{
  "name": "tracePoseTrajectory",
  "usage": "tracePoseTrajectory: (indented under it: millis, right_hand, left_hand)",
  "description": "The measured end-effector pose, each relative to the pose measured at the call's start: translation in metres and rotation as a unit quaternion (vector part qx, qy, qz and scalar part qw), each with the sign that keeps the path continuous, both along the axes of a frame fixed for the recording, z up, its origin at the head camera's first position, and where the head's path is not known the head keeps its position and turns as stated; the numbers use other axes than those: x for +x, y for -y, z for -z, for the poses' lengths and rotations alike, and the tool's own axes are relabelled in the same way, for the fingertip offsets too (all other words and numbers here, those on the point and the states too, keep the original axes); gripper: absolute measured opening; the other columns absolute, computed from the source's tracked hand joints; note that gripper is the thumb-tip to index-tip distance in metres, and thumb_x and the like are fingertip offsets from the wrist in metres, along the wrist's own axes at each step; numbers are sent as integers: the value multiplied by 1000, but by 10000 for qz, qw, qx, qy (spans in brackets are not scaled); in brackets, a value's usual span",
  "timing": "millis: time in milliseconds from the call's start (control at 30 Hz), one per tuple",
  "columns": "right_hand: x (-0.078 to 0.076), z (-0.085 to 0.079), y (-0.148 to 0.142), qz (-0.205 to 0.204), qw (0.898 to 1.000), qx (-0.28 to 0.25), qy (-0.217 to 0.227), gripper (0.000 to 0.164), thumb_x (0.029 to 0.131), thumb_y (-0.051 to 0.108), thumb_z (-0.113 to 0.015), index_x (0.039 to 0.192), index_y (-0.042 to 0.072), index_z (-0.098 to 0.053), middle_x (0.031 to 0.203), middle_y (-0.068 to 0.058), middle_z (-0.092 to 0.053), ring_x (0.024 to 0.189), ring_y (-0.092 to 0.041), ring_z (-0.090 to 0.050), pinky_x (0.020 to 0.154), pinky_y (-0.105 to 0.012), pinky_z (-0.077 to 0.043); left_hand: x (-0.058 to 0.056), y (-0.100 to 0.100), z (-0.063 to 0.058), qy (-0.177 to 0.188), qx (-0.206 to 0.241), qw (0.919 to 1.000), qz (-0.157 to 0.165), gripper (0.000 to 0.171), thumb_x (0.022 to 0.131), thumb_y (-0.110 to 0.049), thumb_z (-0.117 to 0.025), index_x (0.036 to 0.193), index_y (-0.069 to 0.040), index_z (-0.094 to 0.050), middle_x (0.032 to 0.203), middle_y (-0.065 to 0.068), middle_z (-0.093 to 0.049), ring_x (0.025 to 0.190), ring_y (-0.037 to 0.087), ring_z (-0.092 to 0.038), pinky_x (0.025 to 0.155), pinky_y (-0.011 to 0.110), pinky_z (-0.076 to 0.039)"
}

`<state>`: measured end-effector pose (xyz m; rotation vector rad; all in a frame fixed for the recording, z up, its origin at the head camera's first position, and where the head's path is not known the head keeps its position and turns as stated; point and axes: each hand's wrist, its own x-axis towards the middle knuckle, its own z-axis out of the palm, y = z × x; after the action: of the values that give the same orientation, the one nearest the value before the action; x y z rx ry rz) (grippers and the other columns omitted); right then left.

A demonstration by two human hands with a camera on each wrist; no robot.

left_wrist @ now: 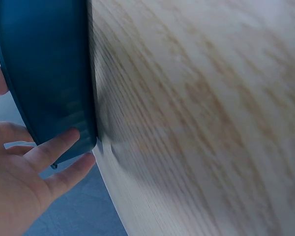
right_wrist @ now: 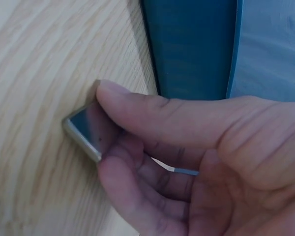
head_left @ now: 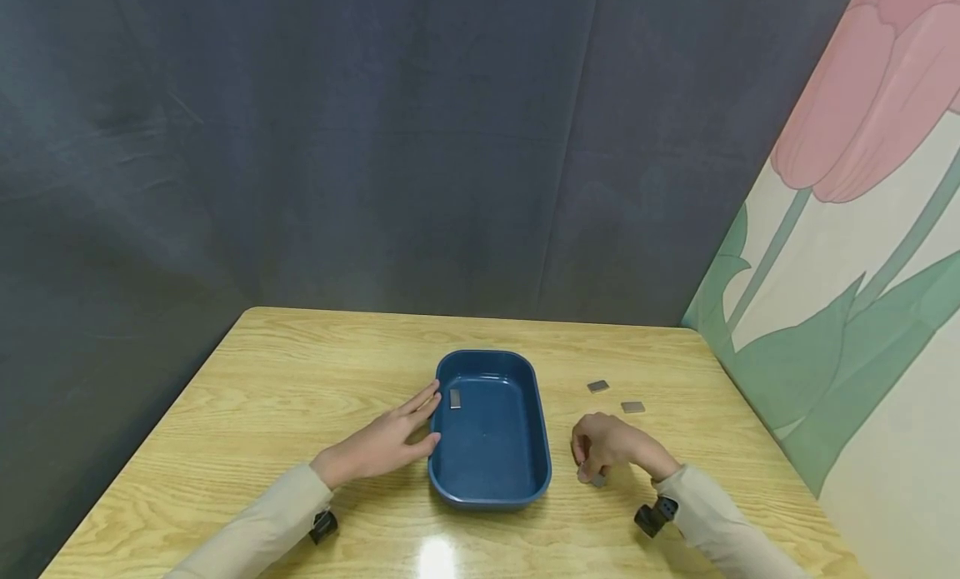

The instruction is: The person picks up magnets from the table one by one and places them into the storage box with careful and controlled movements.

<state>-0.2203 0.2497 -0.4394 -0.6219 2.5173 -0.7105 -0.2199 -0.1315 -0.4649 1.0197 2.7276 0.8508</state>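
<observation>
A deep blue plastic tray (head_left: 491,446) stands on the wooden table, with one small flat metal block (head_left: 455,399) lying inside near its left wall. My left hand (head_left: 390,441) rests against the tray's left side, its fingers extended; in the left wrist view the fingertips (left_wrist: 71,137) touch the outer wall. To the right of the tray, my right hand (head_left: 609,446) pinches another shiny rectangular metal block (right_wrist: 93,128) between thumb and fingers, close over the tabletop. The thumb and fingers hide part of that block.
Two more flat metal blocks lie on the table beyond my right hand: a dark one (head_left: 597,386) and a lighter one (head_left: 633,407). A dark curtain (head_left: 405,146) hangs behind the table (head_left: 300,371). On the right is a wall (head_left: 892,412) with painted tulips.
</observation>
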Motion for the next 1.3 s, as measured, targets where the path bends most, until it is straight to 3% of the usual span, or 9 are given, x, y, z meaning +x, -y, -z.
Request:
tracePoseTrajectory:
  millis: [467,767,1300]
  right_hand:
    - [-1,0,2,-93,10000,8,34,23,72,-7,-81,70,8,-64,60,2,-59,48,-13,-53,46,-26,-45]
    - [2,-4,2,-51,9998,-15,192,22,73,-7,-81,70,6,-64,61,0,-59,50,-19,-58,51,-41,-55]
    - [-2,-11,-1,-86,9993,-157,342,20,74,-7,-80,74,4,-63,68,-2,-60,54,-15,-59,51,-38,-56]
  left_hand:
    - [1,0,-1,32,11,10000,-25,66,104,-38,-49,155,-2,-27,166,5,-8,144,27,-27,110,44,-36]
    - [0,0,-1,88,17,10000,6,67,104,-39,-49,155,-2,-26,166,5,-7,144,27,-27,110,45,-36]
    - [2,0,-2,103,12,9999,-44,67,104,-39,-49,155,-3,-26,166,4,-7,143,27,-28,110,44,-36]
